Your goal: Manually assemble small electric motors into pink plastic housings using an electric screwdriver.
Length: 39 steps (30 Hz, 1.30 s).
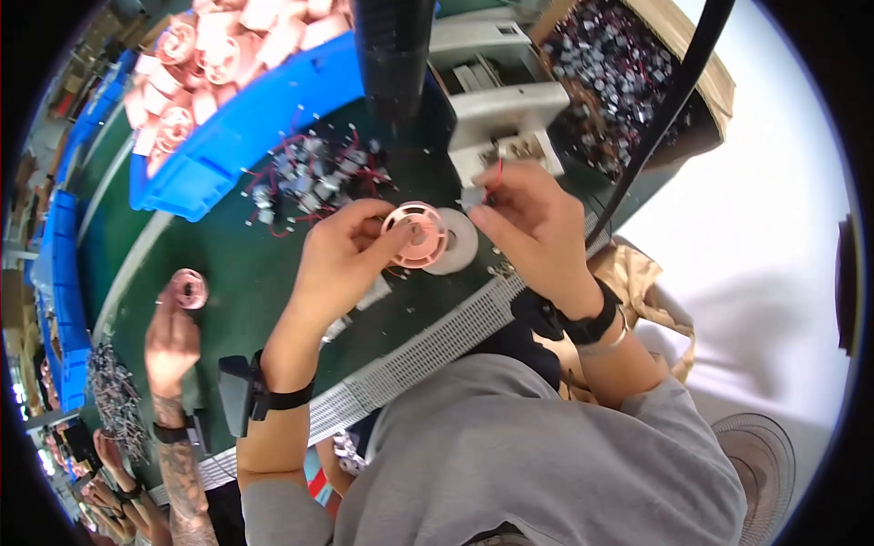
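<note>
My left hand (350, 250) grips a pink round plastic housing (421, 257) with slots around its rim, the thumb reaching across its face. A pale grey disc with a dark centre (462, 244) lies just right of the housing, partly behind it. Between the thumb and fingers of my right hand (537, 223) is a small grey motor (472, 197), with a red wire rising from it. The motor is held apart from the housing. Beyond my hands, a loose pile of small motors with red wires (319, 173) is spread on the green table (246, 309).
A blue bin (264, 109) of pink housings stands at the far left. At the far right are a beige metal fixture (496, 109) and a cardboard box (706, 73) full of small parts. A co-worker's hand (173, 341) holds another pink part at left. A dark post (391, 64) rises ahead.
</note>
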Each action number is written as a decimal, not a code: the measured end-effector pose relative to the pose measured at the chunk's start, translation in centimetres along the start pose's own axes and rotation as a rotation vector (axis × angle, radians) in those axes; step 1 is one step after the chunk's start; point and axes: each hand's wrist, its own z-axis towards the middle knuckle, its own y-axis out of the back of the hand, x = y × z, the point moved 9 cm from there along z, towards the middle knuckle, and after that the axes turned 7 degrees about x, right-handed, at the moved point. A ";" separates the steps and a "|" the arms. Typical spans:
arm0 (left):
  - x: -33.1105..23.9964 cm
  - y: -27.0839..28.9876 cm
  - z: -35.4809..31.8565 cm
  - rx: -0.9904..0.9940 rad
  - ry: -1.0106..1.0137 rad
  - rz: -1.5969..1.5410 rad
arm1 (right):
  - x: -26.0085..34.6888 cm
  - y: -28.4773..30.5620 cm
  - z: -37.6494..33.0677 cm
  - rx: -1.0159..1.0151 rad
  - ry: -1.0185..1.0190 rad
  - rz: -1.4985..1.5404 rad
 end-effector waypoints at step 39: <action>0.6 -4.7 -3.7 -0.376 -0.584 0.564 | 3.7 -0.6 3.4 0.171 0.260 -0.570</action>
